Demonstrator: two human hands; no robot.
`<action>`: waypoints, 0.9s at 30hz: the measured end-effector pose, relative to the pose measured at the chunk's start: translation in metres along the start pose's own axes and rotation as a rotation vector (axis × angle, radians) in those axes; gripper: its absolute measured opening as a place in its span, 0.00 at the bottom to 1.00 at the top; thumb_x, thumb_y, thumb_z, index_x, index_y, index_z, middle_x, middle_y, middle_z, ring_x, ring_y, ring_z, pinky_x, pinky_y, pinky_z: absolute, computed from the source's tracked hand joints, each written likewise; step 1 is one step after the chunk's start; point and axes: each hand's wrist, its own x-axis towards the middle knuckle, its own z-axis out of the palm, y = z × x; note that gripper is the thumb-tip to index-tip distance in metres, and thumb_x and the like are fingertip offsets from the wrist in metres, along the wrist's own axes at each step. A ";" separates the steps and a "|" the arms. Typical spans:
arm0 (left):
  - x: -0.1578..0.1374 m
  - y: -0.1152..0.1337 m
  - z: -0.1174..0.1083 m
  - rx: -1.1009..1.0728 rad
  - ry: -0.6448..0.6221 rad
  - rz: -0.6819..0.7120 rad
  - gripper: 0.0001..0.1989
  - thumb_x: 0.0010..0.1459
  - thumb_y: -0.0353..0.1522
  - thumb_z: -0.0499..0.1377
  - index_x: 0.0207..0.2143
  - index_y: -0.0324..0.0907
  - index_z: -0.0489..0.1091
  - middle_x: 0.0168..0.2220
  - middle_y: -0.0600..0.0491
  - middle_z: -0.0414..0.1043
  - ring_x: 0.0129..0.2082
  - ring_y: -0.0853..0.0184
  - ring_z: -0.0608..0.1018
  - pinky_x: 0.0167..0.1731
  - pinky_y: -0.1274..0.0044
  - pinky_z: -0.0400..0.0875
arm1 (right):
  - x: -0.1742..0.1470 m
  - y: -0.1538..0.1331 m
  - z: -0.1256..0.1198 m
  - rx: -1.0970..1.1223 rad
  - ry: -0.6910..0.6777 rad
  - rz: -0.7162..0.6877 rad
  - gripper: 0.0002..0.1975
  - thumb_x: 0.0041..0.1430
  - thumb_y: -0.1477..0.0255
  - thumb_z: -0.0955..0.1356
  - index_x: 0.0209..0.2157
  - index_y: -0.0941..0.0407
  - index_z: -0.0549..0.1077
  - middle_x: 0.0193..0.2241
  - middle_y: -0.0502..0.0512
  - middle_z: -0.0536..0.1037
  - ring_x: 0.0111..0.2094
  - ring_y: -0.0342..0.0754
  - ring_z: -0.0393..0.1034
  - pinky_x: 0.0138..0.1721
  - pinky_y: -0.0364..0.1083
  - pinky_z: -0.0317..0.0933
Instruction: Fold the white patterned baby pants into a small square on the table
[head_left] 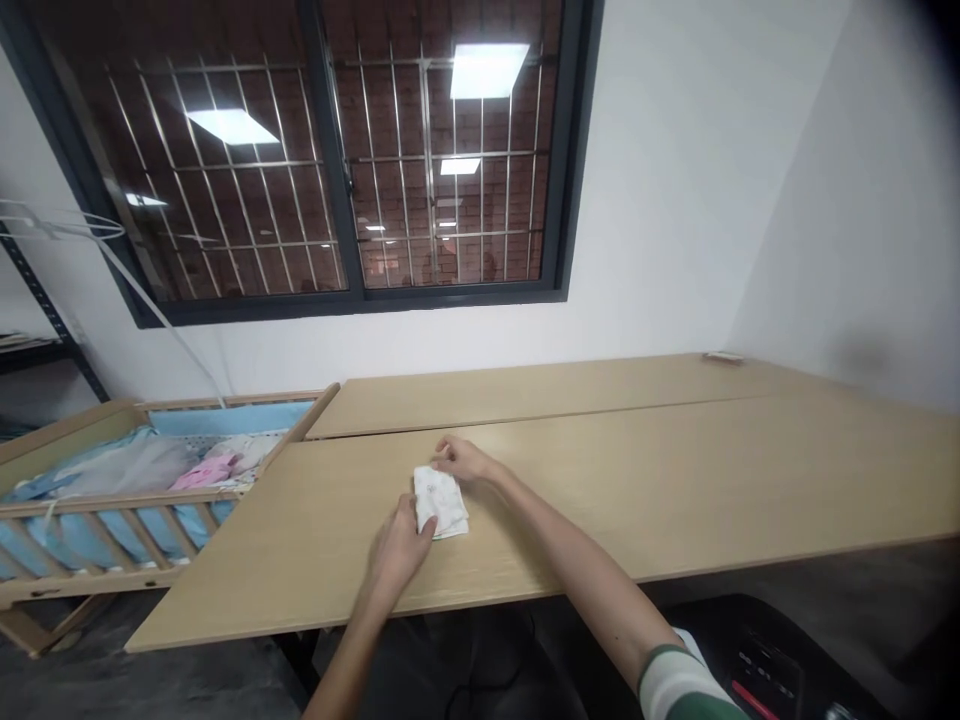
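We grip a white cloth (442,502) along its left side with our left hand (403,548), our right hand (466,460) at its far edge, the table (675,470) beneath it, a window (442,220) beyond it.

Head view: one camera, worn on the person's head, looking forward and down across the tabletop (675,470).
Facing: toward the wall (667,170), with the window (343,200) from 10 to 12 o'clock.
Near field: left hand (401,552) at 7 o'clock, right hand (466,462) at 6, both close; forearms enter from the lower edge.
Wearer's side: striped sleeve (675,680) near 5 o'clock, very close to the lens.
Outer field: cot (112,578) between 8 and 9 o'clock, farther off than the hands.
Frame limit: dark, blurred corner at 2 o'clock.
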 end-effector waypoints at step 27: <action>-0.061 0.036 0.040 0.319 0.088 0.251 0.33 0.67 0.50 0.44 0.63 0.40 0.63 0.66 0.40 0.59 0.67 0.46 0.56 0.62 0.55 0.56 | -0.059 -0.023 0.016 -0.294 -0.415 -0.313 0.30 0.72 0.54 0.53 0.70 0.49 0.49 0.71 0.49 0.47 0.72 0.49 0.35 0.70 0.53 0.29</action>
